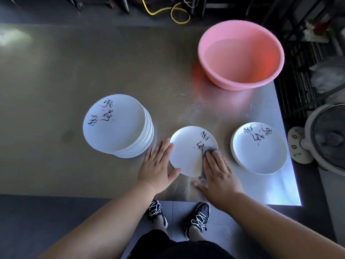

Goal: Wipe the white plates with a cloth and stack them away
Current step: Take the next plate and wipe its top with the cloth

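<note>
shoes [156, 210]: black with white laces, on floor below table's near edge.
left hand [157, 165]: flat on table [93, 71], fingers [162, 148] straight and spread, holding nothing; fingertips and thumb touching plate's left rim.
right hand [218, 173]: flat, fingers straight, pressing cloth down on plate's right side; thumb out over table; curled round nothing.
cloth [211, 148]: grey, mostly hidden beneath right hand, showing past fingertips and at plate's near rim.
plate [186, 152]: white with dark brush script, face up on table near its front edge, between stack and pile.
stack [115, 124]: tall, white plates, same script on top one; left of plate, just beside left hand.
pile [259, 152]: low, white plates, right of plate, near table's right edge; count unclear.
basin [233, 79]: pink, at table's far right, well apart from plates; looks to hold water.
cable [177, 10]: yellow, on floor beyond table.
pot [330, 139]: glass-lidded, off table's right edge.
</note>
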Available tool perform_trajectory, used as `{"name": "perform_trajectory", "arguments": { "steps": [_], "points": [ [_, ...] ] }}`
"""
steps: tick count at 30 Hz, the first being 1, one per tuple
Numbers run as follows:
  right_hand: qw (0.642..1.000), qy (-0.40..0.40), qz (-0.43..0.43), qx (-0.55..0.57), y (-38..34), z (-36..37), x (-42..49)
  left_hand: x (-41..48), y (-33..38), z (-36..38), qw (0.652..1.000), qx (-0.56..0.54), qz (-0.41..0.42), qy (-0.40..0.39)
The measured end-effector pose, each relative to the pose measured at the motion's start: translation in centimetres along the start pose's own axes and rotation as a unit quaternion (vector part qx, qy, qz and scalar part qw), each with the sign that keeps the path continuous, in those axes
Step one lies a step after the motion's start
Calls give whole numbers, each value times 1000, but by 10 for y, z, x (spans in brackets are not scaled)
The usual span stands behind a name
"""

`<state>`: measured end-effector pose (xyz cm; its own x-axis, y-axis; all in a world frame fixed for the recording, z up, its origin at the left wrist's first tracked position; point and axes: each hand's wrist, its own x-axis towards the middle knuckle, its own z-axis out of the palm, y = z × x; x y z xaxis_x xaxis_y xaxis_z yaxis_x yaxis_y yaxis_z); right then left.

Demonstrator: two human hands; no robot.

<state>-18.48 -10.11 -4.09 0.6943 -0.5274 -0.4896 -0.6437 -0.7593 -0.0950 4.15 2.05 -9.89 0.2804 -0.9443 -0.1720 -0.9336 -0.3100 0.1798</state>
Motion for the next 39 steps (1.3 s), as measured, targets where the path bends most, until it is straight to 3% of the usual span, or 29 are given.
{"name": "perform_trajectory", "arguments": {
  "steps": [5,10,13,16,20,25,30,33,36,39],
  "points": [
    [998,12,26,-53,12,-39,48,0,0,1,1000,-3,-2,6],
    [996,4,75,46,-15,-14,-8,-2,3,-3,999,-38,-10,3],
    [995,-29,60,76,-14,-15,-18,-5,3,-8,994,-44,80,58],
    [998,27,23,55,5,-31,12,0,-4,-13,981,-71,163,73],
    [994,21,51,90,13,-40,33,6,-5,-10,985,-70,138,76],
    [985,-33,98,137,-29,-21,-13,1,0,-6,985,-79,124,88],
    [989,23,83,122,4,-37,38,0,6,-4,986,-79,108,104],
    [991,8,77,107,-2,-26,24,-6,18,-3,985,-87,80,128],
    [990,-28,75,119,-22,-12,-16,-9,36,-9,993,-52,54,93],
    [991,-23,58,118,-6,-22,-7,3,36,-28,995,-27,81,58]
  ]
}}
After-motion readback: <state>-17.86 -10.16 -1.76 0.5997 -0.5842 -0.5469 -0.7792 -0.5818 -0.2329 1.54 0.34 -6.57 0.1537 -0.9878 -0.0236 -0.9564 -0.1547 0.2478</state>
